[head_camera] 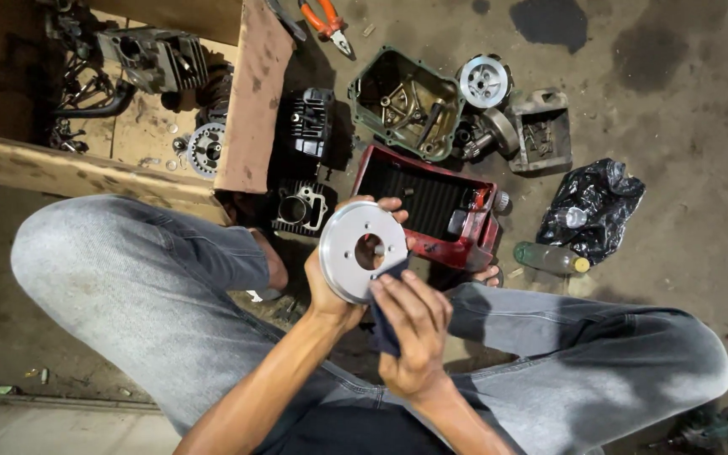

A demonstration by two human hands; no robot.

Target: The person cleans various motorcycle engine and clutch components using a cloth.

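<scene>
Above my knees, I hold a round silver metal disc with a centre hole (pixel 362 250) in my left hand (pixel 330 291), grip clenched around its lower rim, fingertips showing over the top edge. My right hand (pixel 413 337) grasps a dark blue cloth (pixel 385 324) and presses it against the disc's face near the centre hole. Just beyond the disc, a red rectangular metal tray (pixel 431 206) lies on the stained concrete floor (pixel 684 101). Farther out sit a green metal engine casing (pixel 404 103), orange-handled pliers (pixel 324 21) and a brown cardboard box (pixel 86 168).
</scene>
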